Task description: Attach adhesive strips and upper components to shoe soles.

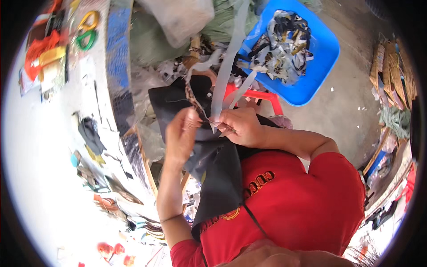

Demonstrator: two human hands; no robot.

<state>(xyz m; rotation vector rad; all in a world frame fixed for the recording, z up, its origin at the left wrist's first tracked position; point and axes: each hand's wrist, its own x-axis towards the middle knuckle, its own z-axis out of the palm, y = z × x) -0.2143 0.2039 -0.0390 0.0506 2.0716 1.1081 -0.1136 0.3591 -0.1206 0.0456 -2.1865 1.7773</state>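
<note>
My right hand [243, 127] pinches the lower end of a long whitish translucent strip [227, 66] that hangs down from the top. Close beside it, my left hand [181, 135] is closed at the fingertips on a thin strip end that reaches across to the right fingers. A brown-and-white patterned strip [190, 93] runs down between both hands, and its lower end is hidden at the fingers. Over my lap and front lies a black apron [215, 178], beneath the hands.
A blue basin [327, 66] full of tangled strips stands on a red stool [267, 96]. On the white table [58, 169] at left lie yellow-handled scissors [89, 20], a green handle [86, 40] and dark pieces. Bags [178, 18] and scraps crowd the far side; baskets [391, 66] stand right.
</note>
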